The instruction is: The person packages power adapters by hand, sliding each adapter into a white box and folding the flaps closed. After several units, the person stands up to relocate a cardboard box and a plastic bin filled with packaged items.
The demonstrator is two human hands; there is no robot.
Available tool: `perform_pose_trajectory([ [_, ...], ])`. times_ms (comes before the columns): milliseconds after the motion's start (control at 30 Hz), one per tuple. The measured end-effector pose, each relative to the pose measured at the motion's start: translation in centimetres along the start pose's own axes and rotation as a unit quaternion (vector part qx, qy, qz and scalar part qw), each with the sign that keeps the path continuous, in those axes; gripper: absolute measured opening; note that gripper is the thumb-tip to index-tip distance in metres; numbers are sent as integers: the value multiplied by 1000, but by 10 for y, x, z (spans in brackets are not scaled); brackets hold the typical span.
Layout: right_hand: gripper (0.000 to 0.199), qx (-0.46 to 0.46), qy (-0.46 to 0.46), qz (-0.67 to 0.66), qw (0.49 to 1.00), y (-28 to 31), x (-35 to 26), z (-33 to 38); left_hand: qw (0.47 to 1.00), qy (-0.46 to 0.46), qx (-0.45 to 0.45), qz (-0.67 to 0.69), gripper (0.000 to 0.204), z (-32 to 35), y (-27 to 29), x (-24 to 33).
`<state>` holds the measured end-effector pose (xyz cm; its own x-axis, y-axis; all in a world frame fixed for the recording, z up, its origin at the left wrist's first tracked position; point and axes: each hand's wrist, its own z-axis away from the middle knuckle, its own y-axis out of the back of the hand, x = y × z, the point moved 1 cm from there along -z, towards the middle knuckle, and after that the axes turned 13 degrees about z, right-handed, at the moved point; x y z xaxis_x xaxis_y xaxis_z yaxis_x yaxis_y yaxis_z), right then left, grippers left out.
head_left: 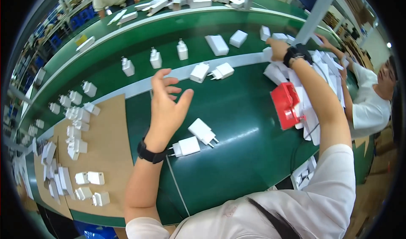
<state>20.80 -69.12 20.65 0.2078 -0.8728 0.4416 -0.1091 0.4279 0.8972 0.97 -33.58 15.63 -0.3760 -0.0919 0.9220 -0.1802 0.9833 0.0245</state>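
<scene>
The left hand (165, 105) hovers open and empty above two white chargers (195, 139) on the green tabletop (241, 124), while the right hand (278, 48) reaches into a pile of white boxes (315, 69), its grip impossible to tell.

Green workbench (237, 124), white plug chargers (202, 132) scattered on it, brown cardboard sheet (111, 129), red fixture (284, 104), flat white cartons (217, 44)

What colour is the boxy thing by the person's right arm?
Red. The boxy thing sits among white packets, seen in the head view.
</scene>
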Motion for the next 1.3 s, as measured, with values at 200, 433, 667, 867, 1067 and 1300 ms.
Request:
perform_pose_trajectory([
  [200, 41, 271, 452, -214, 823, 129, -161, 72, 918, 202, -89, 330, 84, -1, 19, -7],
  [433, 57, 327, 464, -370, 735, 131, -217, 34, 846, 228, -104, 471, 80, -11, 50, -30],
  [667, 78, 0, 51, -426, 903, 44, -240, -97, 992, 113, 53, 32, 76, -16, 60, -41],
  [867, 47, 72, 47, -438, 895, -8, -226, -137, 992, 108, 56, -32, 70, -17, 49, -39],
  [1067, 26, 20, 125, -805, 579, 65, -227, -85, 992, 89, 65, -58, 69, -14, 56, -52],
  [1300, 35, 37, 394, -423, 815, 141, -203, -5, 994, 33, 54, -87, 69, -14, 47, -40],
])
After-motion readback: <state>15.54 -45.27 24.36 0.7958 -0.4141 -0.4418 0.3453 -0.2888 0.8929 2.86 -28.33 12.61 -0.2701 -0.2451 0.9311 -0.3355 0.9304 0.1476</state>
